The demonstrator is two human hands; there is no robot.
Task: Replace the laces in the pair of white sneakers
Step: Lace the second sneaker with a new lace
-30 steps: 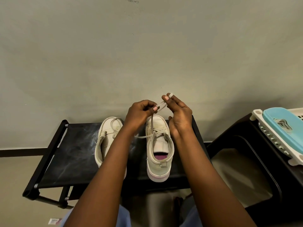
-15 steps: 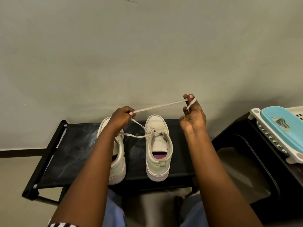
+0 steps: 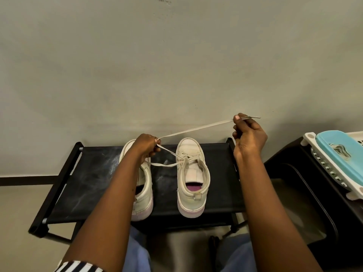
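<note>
Your right hand (image 3: 248, 138) pinches the lace (image 3: 196, 128) by its tip, up and right of the laced sneaker (image 3: 193, 179). Your left hand (image 3: 146, 147) pinches it mid-length, just left of that sneaker's toe. Pull harder and the unheld sneaker may tip or slide.

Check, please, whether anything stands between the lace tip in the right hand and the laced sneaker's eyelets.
Nothing visible does. The right hand pinches the lace near its tip, and the space down to the laced sneaker is open. The left hand grips the same lace off to the side.
</note>
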